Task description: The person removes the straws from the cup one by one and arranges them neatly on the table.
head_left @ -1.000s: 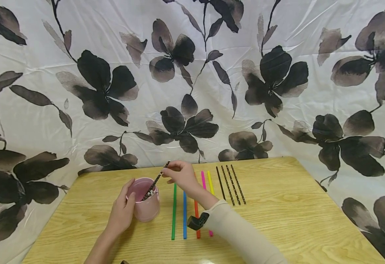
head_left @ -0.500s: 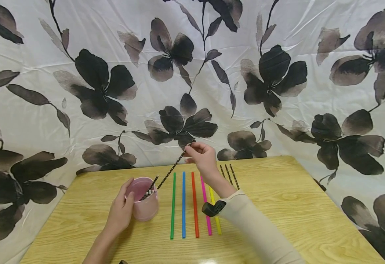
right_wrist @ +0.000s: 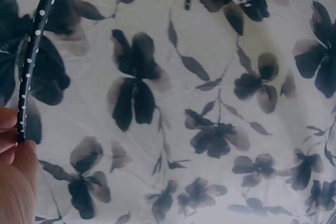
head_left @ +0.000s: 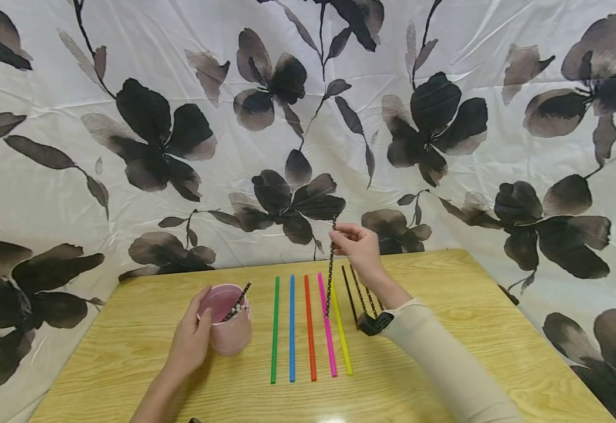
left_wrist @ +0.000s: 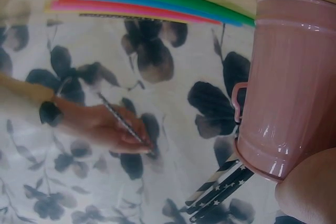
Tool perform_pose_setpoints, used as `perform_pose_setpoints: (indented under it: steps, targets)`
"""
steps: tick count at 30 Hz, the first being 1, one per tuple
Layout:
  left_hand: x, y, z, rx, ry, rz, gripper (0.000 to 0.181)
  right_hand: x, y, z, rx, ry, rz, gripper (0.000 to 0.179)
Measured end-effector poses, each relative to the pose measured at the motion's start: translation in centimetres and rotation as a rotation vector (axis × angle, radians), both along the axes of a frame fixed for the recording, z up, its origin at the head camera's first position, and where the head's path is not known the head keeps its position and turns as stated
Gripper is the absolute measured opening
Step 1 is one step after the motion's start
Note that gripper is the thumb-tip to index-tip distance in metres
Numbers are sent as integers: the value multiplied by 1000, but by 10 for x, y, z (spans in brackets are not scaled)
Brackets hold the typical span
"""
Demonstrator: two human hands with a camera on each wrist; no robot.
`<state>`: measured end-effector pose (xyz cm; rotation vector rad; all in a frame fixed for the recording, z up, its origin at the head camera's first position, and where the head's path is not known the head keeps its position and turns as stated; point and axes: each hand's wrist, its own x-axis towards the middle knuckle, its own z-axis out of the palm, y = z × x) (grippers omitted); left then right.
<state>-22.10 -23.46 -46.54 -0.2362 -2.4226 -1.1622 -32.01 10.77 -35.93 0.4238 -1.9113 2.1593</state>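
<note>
My left hand grips a small pink bucket by its left side, with the thumb over the rim. Several black-and-white patterned straws lean inside the bucket; in the left wrist view, striped and starred straws stick out past its rim. Between thumb and fingers, my right hand pinches a black straw with white dots near its top end. That straw hangs almost upright, overlapping the magenta straw in the head view. White dots show clearly on the held straw in the right wrist view.
Right of the bucket lie a green straw, a blue straw, a red straw, a magenta straw and a yellow straw. Several black straws lie farther right, partly behind my right wrist. A floral cloth hangs behind the wooden table.
My right hand has lifted a dotted straw up out of the bucket and carried it right, over the coloured straws. The left hand and the bucket have stayed in place.
</note>
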Motion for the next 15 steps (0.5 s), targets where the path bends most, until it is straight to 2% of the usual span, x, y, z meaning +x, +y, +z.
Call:
perform_pose_setpoints:
  steps: [15]
  targets:
    - [1,1,1,8,-11,16,42,-27,59,-31,158,-87,-118,33]
